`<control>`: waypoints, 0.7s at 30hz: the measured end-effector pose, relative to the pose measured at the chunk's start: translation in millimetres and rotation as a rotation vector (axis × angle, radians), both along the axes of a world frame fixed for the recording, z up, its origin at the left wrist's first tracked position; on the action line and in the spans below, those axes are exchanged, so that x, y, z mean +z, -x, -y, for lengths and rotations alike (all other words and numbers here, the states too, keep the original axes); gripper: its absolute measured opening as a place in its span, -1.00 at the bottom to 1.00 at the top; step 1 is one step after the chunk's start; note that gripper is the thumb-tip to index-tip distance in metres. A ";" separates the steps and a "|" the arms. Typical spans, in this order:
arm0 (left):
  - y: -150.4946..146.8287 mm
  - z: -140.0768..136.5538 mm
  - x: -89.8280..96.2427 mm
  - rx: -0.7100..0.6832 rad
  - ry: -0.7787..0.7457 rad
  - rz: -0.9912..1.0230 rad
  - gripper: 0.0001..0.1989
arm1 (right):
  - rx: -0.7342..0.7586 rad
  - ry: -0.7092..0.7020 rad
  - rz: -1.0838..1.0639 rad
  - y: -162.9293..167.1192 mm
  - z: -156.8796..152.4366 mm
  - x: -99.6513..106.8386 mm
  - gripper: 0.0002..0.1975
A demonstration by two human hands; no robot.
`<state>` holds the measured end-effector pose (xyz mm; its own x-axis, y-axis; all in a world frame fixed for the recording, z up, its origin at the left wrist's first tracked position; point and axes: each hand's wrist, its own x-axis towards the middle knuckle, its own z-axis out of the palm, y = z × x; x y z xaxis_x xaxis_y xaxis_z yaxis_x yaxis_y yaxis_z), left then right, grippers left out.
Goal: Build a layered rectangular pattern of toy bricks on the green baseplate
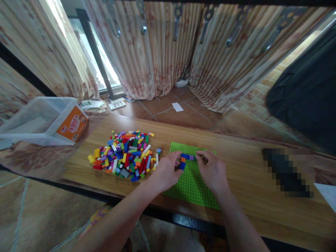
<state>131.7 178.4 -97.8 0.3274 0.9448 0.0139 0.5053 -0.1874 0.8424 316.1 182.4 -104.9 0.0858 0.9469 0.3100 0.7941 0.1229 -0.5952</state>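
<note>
A green studded baseplate (194, 185) lies on the wooden table, with a short row of building bricks (186, 156) at its upper part. Blue and purple bricks form the row, and an orange brick (182, 160) and another blue brick (182, 166) run down from its left end. My left hand (168, 169) is closed round that left end, thumb and forefinger against the bricks. At the right end, my right hand (214, 171) pinches a small dark green brick (195, 158), mostly covered by the fingertips. Whether the bricks are pressed onto the plate I cannot tell.
Left of the plate spreads a pile of loose multicoloured bricks (128, 154). A clear plastic bin (39, 120) with an orange label stands at the far left. A blurred-out dark object (287, 171) lies on the right of the table (244, 182). Curtains (147, 52) hang behind.
</note>
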 end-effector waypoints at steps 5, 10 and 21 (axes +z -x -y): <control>1.1 2.1 3.6 0.007 -0.013 -0.066 -0.44 | 0.017 0.028 -0.029 1.1 5.9 8.2 -0.78; 2.2 4.5 6.1 0.004 -0.020 -0.101 -0.44 | 0.115 0.101 -0.013 5.7 19.1 14.7 -0.80; 3.5 5.8 8.0 -0.032 0.032 -0.073 -0.41 | 0.292 0.154 0.149 15.8 23.1 3.4 -0.80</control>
<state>128.2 172.6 -89.8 0.3562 0.9335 -0.0411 0.5601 -0.1781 0.8091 300.3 159.3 -101.6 -0.2310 0.9612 0.1505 0.8180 0.2756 -0.5049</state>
